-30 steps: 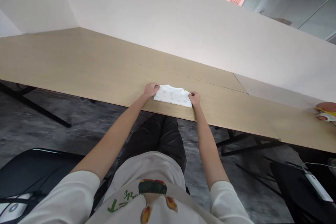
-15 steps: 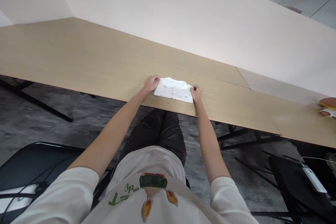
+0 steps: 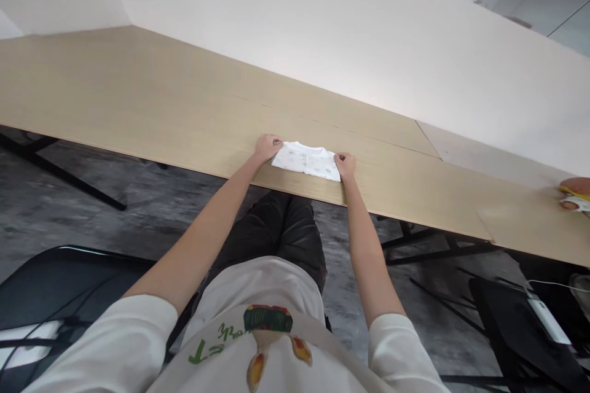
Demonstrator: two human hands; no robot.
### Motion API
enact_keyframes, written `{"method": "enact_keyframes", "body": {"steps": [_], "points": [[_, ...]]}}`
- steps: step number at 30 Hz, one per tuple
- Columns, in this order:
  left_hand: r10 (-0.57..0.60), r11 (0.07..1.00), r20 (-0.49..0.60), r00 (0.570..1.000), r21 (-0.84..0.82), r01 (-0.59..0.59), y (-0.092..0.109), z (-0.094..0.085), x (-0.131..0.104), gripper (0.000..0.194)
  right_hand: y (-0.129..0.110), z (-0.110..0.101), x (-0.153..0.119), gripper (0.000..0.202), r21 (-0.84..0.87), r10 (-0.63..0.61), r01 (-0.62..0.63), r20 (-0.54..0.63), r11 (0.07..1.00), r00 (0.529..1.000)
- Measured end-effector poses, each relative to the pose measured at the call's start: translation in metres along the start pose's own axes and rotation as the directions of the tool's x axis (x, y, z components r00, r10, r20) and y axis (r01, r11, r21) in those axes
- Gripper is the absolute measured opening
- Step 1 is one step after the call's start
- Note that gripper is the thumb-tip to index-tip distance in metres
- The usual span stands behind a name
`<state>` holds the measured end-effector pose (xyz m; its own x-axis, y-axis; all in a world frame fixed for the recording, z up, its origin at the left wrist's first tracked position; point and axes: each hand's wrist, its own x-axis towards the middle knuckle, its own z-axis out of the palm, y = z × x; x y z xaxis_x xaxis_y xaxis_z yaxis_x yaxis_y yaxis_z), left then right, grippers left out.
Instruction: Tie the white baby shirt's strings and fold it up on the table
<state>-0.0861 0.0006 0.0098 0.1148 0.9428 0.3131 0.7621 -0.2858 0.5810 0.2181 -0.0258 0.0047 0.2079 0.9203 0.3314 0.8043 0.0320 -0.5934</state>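
A small white patterned shirt (image 3: pixel 306 161), folded into a flat strip with its neckline facing away from me, lies near the front edge of the wooden table (image 3: pixel 184 104). At the shirt's upper left corner my left hand (image 3: pixel 268 147) pinches the fabric between thumb and fingers. Its upper right corner is pinched by my right hand (image 3: pixel 345 166). Both hands rest low at the tabletop, and the fingertips partly hide the corners they grip.
A white partition (image 3: pixel 286 24) rises along the table's back. At the far right end sits a brown, yellow and white object (image 3: pixel 575 193). Black folding chairs stand at left (image 3: pixel 69 282) and right (image 3: pixel 516 313), the right one bearing a white device (image 3: pixel 548 319).
The far neckline edge of the shirt has come down and lies flatter. Both hands keep hold of the corners, nearly in place. The view has shifted slightly.
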Motion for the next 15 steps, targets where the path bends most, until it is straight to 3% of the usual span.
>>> {"method": "enact_keyframes", "body": {"steps": [15], "points": [[-0.044,0.999,-0.007,0.999,0.001,0.044,-0.0016,0.0019,-0.0025,0.029,0.0054,0.0011,-0.0009,0.031,0.067,0.032,-0.029,-0.043,0.997,0.999]]}}
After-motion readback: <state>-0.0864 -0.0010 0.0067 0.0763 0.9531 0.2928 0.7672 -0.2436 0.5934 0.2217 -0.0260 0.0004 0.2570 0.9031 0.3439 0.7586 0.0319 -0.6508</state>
